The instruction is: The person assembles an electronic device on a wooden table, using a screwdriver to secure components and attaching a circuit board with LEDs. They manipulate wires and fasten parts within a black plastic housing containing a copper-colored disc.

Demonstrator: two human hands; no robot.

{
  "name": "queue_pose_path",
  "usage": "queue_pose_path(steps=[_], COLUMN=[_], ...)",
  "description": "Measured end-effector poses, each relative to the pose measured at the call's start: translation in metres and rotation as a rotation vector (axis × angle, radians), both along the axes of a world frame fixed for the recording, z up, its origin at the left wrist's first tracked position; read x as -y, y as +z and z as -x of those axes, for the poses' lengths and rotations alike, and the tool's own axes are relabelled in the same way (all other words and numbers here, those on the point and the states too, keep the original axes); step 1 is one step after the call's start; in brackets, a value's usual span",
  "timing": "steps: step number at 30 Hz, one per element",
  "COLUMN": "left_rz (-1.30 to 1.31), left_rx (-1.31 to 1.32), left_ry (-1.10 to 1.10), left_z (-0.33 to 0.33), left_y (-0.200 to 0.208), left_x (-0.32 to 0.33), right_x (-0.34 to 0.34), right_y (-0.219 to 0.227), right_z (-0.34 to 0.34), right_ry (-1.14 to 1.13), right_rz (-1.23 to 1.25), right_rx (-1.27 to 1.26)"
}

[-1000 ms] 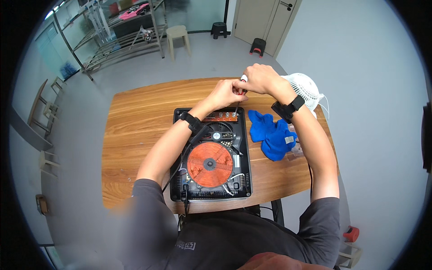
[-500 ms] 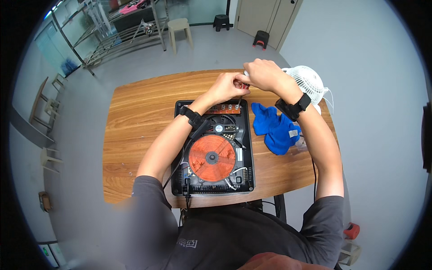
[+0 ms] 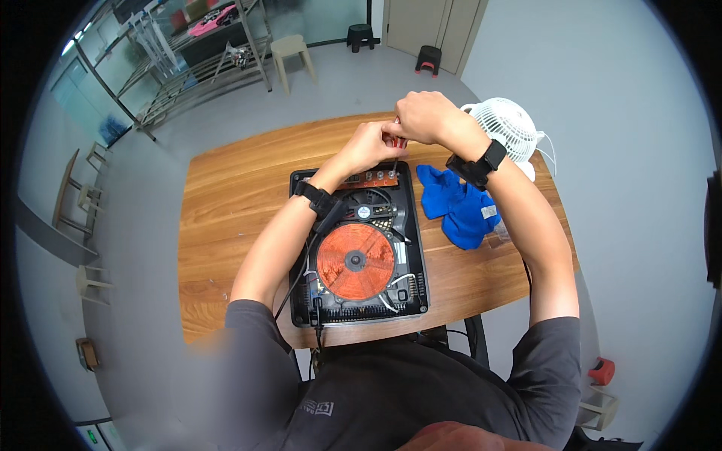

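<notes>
An opened induction cooker (image 3: 416, 259) lies on the table, its round copper coil (image 3: 338, 264) and small fan (image 3: 372, 201) exposed. Along its far edge runs an orange circuit board (image 3: 381, 179) with several round buttons. Above the right end of that board stands a screwdriver (image 3: 398, 143) with a red handle, shaft pointing down. My right hand (image 3: 426, 117) is closed over the top of the handle. Lower down, the fingers of my left hand (image 3: 371, 146) pinch the same screwdriver. Its tip seems to meet the board's right end, but contact is too small to tell.
Right of the cooker lies a crumpled blue cloth (image 3: 460, 214), with a clear plastic bag (image 3: 499, 234) beside it. A white desk fan (image 3: 505, 124) stands at the table's far right corner. A black cord (image 3: 319, 334) runs off the wooden table's (image 3: 226, 195) near edge.
The whole view has shifted slightly. My right hand has turned a little on top of the screwdriver, while my left hand keeps its pinch. Cooker and cloth stay put.
</notes>
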State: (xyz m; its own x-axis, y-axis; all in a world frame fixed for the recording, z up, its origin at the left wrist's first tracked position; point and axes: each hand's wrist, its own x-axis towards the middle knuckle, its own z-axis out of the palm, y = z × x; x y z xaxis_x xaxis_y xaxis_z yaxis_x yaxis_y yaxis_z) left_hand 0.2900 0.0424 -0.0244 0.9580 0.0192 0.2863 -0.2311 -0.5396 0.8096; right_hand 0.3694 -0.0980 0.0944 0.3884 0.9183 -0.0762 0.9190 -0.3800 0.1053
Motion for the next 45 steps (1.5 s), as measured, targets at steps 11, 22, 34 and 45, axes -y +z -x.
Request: queue_pose_path(steps=[11, 22, 34, 45], left_rz=[-0.075, -0.071, -0.001, 0.041], left_rx=[-0.036, -0.15, -0.077, -0.129], left_ry=[0.024, -0.022, 0.057, 0.018], left_z=[-0.003, -0.014, -0.009, 0.004], left_y=[-0.008, -0.016, 0.006, 0.012], left_x=[0.005, -0.006, -0.009, -0.007], right_x=[0.009, 0.024, 0.005, -0.015], right_y=[-0.008, -0.018, -0.005, -0.005], right_z=[-0.015, -0.027, -0.013, -0.002], right_ry=[0.037, 0.172, 0.09, 0.004], right_rz=[-0.059, -0.194, -0.091, -0.086], right_rx=[-0.021, -0.088, -0.067, -0.072])
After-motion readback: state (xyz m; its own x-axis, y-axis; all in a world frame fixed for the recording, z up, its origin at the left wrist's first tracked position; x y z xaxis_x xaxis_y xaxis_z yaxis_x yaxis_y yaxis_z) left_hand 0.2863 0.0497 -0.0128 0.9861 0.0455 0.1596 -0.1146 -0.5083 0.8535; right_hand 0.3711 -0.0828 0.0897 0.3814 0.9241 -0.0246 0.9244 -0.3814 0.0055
